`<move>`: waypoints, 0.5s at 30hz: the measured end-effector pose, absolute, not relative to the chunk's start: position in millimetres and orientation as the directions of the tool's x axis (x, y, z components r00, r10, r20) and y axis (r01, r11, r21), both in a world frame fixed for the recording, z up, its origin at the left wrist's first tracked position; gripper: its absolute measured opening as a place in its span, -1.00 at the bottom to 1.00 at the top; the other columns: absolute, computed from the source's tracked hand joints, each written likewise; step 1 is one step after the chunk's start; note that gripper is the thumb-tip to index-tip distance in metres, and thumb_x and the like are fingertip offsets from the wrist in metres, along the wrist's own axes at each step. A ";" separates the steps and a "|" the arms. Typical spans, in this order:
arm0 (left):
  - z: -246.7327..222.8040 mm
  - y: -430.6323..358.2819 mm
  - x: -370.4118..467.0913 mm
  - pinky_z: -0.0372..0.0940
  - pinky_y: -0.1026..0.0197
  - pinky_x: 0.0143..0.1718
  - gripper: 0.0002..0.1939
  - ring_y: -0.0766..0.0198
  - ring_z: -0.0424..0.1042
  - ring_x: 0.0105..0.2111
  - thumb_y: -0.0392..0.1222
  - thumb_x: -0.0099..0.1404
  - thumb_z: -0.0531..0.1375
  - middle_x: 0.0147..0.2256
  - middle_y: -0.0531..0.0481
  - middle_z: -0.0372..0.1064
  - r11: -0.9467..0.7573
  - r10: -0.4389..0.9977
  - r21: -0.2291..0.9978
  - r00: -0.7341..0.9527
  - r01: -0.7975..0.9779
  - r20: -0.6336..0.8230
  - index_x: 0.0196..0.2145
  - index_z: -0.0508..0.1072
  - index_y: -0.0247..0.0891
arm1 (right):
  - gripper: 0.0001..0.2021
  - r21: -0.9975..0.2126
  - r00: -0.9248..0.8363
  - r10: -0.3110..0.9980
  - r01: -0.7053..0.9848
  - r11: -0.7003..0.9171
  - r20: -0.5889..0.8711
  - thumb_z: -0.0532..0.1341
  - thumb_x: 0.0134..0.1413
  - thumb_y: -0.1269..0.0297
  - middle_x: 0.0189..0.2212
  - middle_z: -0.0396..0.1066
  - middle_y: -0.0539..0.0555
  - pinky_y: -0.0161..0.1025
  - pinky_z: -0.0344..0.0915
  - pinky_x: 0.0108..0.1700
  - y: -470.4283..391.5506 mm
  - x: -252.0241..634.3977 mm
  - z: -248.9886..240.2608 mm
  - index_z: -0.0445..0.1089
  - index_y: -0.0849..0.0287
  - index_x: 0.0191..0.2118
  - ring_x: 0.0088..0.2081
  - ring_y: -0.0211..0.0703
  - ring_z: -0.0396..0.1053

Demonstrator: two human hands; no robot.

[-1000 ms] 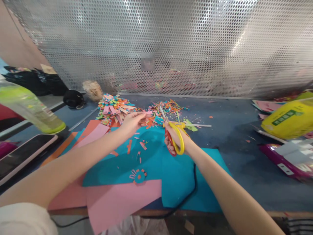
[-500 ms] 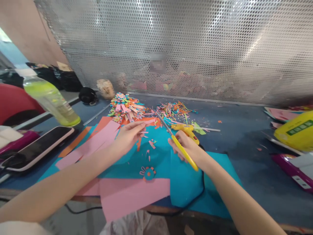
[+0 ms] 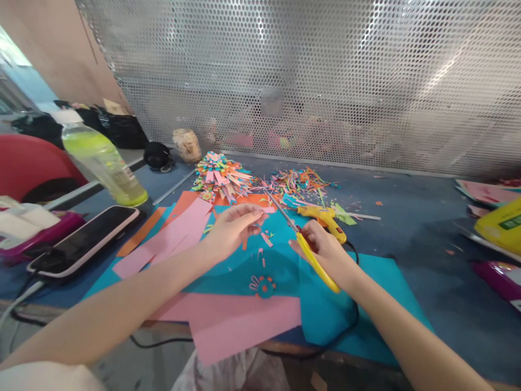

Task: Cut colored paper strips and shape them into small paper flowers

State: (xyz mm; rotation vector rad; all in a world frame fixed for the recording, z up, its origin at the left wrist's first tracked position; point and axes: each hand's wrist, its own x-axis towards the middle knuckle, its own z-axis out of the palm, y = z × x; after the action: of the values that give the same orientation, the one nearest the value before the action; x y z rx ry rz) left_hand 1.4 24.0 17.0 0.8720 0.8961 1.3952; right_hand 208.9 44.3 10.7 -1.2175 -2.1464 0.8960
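Note:
My left hand [image 3: 236,228] pinches a small pink paper strip [image 3: 268,209] above the teal sheet. My right hand [image 3: 321,244] grips yellow-handled scissors [image 3: 317,265], their blades pointing up and left, close to the strip's free end. Below my hands, a round teal paper flower [image 3: 265,287] with orange bits and pink loops lies on the teal paper [image 3: 244,277]. Small pink scraps [image 3: 266,238] lie between the hands. Just behind my right hand rests a yellow glue gun [image 3: 323,217]. Pink sheets [image 3: 244,323] lie along the front.
A layered paper cone [image 3: 222,178] and a heap of paper shreds [image 3: 299,182] sit at the back before a perforated metal panel [image 3: 305,70]. On the left are a bottle [image 3: 103,160] and a phone [image 3: 85,241]. A yellow packet [image 3: 502,225] lies at right.
The whole view has shifted, so things appear farther right. The pink strip in my left hand now looks shorter and level. My right hand keeps its hold on the scissors.

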 end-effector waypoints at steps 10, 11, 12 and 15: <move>8.4 26.0 -2.5 0.26 0.36 -0.52 -0.86 0.41 0.38 -0.53 -0.18 0.12 0.20 -0.42 0.00 0.47 -0.120 0.988 0.985 0.108 0.124 0.107 -0.35 0.45 -0.27 | -0.73 -0.896 -0.365 0.913 0.319 0.307 0.183 0.24 -0.09 0.22 -0.65 0.05 -0.17 -0.40 -0.04 -0.59 42.5 200.8 -3.3 0.06 0.11 -0.42 -0.61 -0.39 0.01; 6.9 31.8 -7.6 0.28 0.36 -0.51 -0.83 0.39 0.40 -0.50 -0.17 0.13 0.18 -0.38 -0.02 0.49 -0.157 0.985 0.966 0.096 0.204 0.140 -0.32 0.46 -0.27 | -0.72 -0.901 -0.347 0.918 0.309 0.304 0.190 0.25 -0.09 0.22 -0.66 0.06 -0.18 -0.40 -0.05 -0.60 43.8 201.0 -3.4 0.07 0.11 -0.43 -0.62 -0.39 0.01; 5.2 39.5 -13.2 0.31 0.33 -0.44 -0.80 0.36 0.43 -0.44 -0.16 0.14 0.16 -0.33 -0.05 0.50 -0.196 0.980 0.933 0.098 0.301 0.174 -0.29 0.46 -0.28 | -0.72 -0.907 -0.328 0.923 0.294 0.301 0.200 0.25 -0.10 0.21 -0.66 0.07 -0.17 -0.40 -0.04 -0.60 45.4 201.4 -3.2 0.07 0.11 -0.43 -0.62 -0.39 0.02; 2.0 72.6 -27.7 0.35 0.24 -0.39 -0.64 0.24 0.47 -0.38 -0.03 0.22 0.05 -0.32 -0.13 0.51 -0.295 0.955 0.759 0.152 0.581 0.255 -0.20 0.46 -0.34 | -0.70 -0.934 -0.262 0.937 0.211 0.288 0.229 0.27 -0.13 0.18 -0.65 0.15 -0.16 -0.40 -0.01 -0.61 51.4 202.9 -0.5 0.09 0.10 -0.41 -0.64 -0.38 0.08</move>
State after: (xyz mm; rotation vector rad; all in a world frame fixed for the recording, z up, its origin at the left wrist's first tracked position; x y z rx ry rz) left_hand -27.7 72.6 2.0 1.9439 1.4584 1.0011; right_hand 202.9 51.4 -0.5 -1.0591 -1.6819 1.0431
